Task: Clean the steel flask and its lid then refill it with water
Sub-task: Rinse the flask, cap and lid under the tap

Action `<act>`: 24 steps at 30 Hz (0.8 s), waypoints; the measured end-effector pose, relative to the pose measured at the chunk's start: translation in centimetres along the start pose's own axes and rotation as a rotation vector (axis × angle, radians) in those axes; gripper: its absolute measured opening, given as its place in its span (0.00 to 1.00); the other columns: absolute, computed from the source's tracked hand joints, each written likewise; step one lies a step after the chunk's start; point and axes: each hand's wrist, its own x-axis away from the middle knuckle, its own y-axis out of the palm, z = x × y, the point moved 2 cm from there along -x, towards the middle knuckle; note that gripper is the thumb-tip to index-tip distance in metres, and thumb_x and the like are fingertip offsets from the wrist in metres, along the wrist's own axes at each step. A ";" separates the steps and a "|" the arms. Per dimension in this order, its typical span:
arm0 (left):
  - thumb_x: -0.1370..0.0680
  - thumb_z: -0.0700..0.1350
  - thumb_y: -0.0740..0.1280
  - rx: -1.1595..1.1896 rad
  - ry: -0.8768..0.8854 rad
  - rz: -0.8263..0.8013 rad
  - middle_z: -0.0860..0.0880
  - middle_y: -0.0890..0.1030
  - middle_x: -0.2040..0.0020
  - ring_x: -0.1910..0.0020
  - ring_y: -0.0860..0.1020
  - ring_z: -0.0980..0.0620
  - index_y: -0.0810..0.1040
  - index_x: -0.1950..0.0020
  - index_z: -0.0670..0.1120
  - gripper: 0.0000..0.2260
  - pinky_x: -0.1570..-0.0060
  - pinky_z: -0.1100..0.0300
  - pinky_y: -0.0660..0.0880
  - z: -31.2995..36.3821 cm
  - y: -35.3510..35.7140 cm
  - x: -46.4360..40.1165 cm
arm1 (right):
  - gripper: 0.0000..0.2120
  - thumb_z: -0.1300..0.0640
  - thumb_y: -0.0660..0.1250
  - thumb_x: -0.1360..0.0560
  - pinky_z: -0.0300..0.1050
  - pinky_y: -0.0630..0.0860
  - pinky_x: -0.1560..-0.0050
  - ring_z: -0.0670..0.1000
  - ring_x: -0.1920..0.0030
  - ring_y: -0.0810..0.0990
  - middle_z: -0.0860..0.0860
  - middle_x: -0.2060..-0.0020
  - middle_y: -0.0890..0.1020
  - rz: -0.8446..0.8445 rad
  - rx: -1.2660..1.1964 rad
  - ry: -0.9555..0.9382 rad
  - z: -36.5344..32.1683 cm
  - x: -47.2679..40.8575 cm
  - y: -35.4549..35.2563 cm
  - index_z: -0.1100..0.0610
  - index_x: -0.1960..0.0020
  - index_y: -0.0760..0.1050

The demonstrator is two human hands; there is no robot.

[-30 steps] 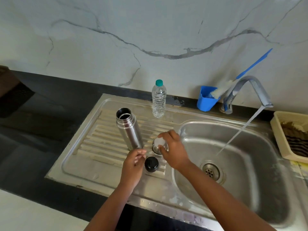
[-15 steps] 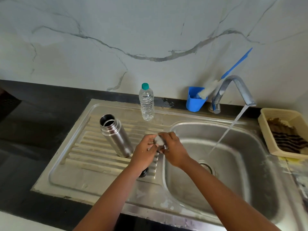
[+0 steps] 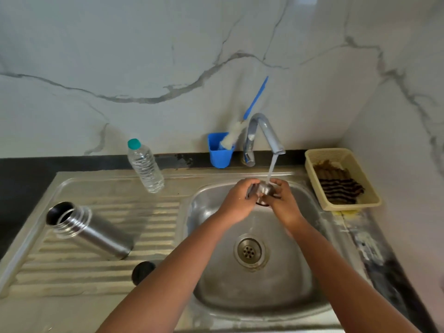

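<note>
The open steel flask (image 3: 91,233) stands on the ribbed drainboard (image 3: 149,212) at the left, its mouth uncovered. Both hands hold the steel lid cup (image 3: 263,189) over the sink basin (image 3: 300,272), right under the running stream from the tap (image 3: 265,132). My left hand (image 3: 236,203) grips the cup from the left and my right hand (image 3: 284,203) grips it from the right. A black inner stopper (image 3: 142,272) lies on the drainboard near my left forearm, partly hidden by it.
A clear plastic water bottle (image 3: 145,165) with a teal cap stands behind the drainboard. A blue cup (image 3: 219,156) holds a bottle brush (image 3: 242,121) beside the tap. A beige basket (image 3: 370,188) with a dark cloth sits at the right. The drain (image 3: 249,251) lies below my hands.
Both hands carried the lid cup from the drainboard rightwards into the basin and under the water stream. The flask and black stopper stayed on the drainboard.
</note>
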 end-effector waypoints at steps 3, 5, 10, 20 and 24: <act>0.19 0.38 0.62 0.028 0.012 0.020 0.48 0.78 0.36 0.42 0.75 0.58 0.75 0.33 0.47 0.15 0.49 0.75 0.68 1.2 1.6 -1.5 | 0.20 0.61 0.69 0.23 0.54 0.80 0.43 0.54 0.50 0.82 0.55 0.49 0.82 -0.046 -0.234 0.110 0.0 -0.5 -1.3 0.53 0.33 0.69; 0.18 0.38 0.60 0.020 0.019 0.006 0.47 0.78 0.35 0.39 0.75 0.56 0.76 0.32 0.46 0.15 0.44 0.72 0.69 1.9 2.4 -2.3 | 0.13 0.59 0.65 0.20 0.51 0.81 0.50 0.52 0.56 0.81 0.54 0.59 0.81 -0.100 -0.324 0.147 -0.1 -0.6 -1.7 0.52 0.36 0.73; 0.21 0.43 0.68 -0.073 0.020 0.137 0.46 0.75 0.40 0.43 0.75 0.53 0.78 0.39 0.46 0.11 0.39 0.55 0.74 2.7 3.0 -4.4 | 0.15 0.55 0.63 0.19 0.55 0.79 0.40 0.55 0.55 0.83 0.56 0.59 0.81 -0.100 -0.531 0.201 0.4 -1.3 -2.1 0.60 0.35 0.69; 0.20 0.42 0.68 0.236 -0.156 0.117 0.53 0.79 0.59 0.57 0.78 0.55 0.82 0.50 0.45 0.04 0.57 0.64 0.71 2.3 2.7 -4.1 | 0.16 0.55 0.66 0.21 0.51 0.82 0.52 0.56 0.55 0.83 0.62 0.46 0.80 -0.134 -0.631 0.219 -0.9 -2.1 -3.6 0.59 0.36 0.68; 0.19 0.43 0.64 0.355 -0.159 0.017 0.49 0.83 0.52 0.50 0.79 0.55 0.82 0.47 0.47 0.06 0.51 0.62 0.71 1.7 1.8 -3.4 | 0.20 0.49 0.63 0.20 0.47 0.82 0.56 0.56 0.58 0.83 0.62 0.47 0.80 -0.247 -0.417 0.239 -1.7 -2.1 -3.0 0.59 0.34 0.68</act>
